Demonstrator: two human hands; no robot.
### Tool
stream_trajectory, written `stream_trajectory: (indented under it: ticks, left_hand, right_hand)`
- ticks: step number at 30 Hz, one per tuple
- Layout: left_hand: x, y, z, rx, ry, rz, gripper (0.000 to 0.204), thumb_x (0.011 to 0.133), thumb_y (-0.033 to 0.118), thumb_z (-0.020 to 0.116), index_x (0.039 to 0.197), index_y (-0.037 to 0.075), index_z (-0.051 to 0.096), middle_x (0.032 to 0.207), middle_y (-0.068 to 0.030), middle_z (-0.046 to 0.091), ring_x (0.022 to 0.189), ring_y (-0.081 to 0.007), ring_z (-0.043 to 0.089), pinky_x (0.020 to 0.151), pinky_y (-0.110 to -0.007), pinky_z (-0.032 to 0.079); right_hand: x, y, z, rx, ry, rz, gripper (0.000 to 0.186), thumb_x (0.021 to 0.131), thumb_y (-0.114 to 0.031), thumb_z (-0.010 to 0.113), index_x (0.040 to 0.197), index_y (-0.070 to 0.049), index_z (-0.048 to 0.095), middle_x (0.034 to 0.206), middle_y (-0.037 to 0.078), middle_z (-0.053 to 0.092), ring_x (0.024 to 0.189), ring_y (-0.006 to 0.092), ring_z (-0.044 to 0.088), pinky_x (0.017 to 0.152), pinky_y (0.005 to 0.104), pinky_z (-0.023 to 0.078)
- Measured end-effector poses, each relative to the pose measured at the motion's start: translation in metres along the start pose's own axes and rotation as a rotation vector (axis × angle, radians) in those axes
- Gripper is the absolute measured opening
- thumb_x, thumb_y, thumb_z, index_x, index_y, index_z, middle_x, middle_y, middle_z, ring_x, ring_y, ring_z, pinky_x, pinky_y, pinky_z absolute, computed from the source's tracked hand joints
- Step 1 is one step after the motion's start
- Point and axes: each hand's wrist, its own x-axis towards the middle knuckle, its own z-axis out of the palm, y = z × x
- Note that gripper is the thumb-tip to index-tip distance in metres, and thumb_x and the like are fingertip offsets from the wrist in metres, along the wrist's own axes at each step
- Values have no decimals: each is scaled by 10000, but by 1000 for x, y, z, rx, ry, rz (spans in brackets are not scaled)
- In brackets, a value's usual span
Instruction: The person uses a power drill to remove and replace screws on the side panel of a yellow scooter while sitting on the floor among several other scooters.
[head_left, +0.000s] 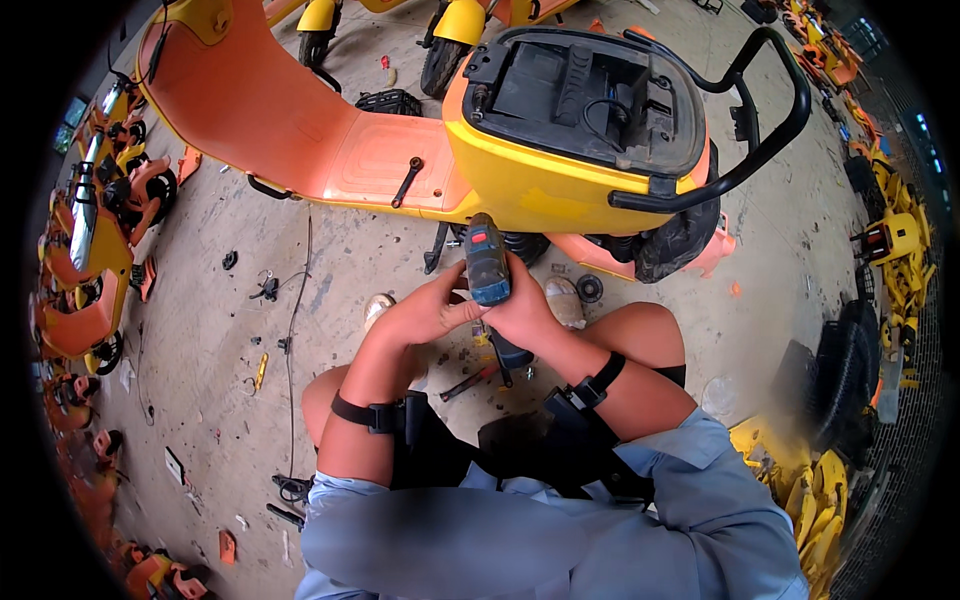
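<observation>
A dark cordless drill [487, 262] with a red mark on top points away from me at the lower side of a yellow and orange scooter [560, 185]. My right hand [522, 308] is closed round its grip. From the other side my left hand [437, 310] is closed against the drill, its thumb across the back near the right hand; some of its fingers are hidden. The battery end of the drill shows below my wrists. The drill's tip meets the scooter's lower edge in view, but I cannot tell whether it touches.
A black ratchet wrench [406, 183] lies on the orange footboard [370, 160]. The scooter's open seat bay [590, 95] has a black rear rail [790, 110] beside it. Loose parts, a cable [297, 320] and a yellow-handled tool [262, 371] lie on the floor. More scooters [85, 290] stand left.
</observation>
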Motion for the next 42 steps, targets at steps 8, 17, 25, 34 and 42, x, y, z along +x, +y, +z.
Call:
stream_trajectory:
  ticks: [8,17,25,34,42]
  left_hand:
    - [-42,25,12,-166,79,67,1038,955,762,437,1578,-48,253,1481,-223,497,1310,-282,533,1024,-381,479]
    - [-28,40,51,-494,345,-156,647,1051,550,491,1328,-28,578,1200,-119,680,1098,-178,640,962,-340,511]
    - [-17,41,68,-676,396,-138,410,909,192,781,1214,-15,602,1049,-70,685,915,-130,657,780,-289,558]
    - [-11,21,64,-613,413,-279,329,912,198,731,1143,-1,608,980,-77,685,811,-153,659,712,-311,560]
    - [3,8,51,-597,348,-457,421,897,314,740,1147,0,615,957,-87,686,783,-170,660,674,-326,549]
  right_hand:
    - [-31,-5,-4,18,-13,-145,841,802,-201,832,1482,-41,362,1332,177,616,1217,298,635,1001,401,512]
    - [-40,-13,-15,-418,50,-368,848,747,-144,791,1482,-47,379,1099,224,687,950,431,670,838,484,528]
    - [-32,-6,-21,-596,117,-462,744,760,-55,707,1440,-5,408,1177,225,633,946,453,652,853,519,516]
    - [-28,-2,-7,-612,-152,79,239,846,-104,663,1023,15,556,1103,253,646,1025,446,646,879,490,524]
    - [-14,-5,-4,-659,-291,257,315,845,-199,682,1074,12,630,1101,236,689,1055,401,668,880,466,535]
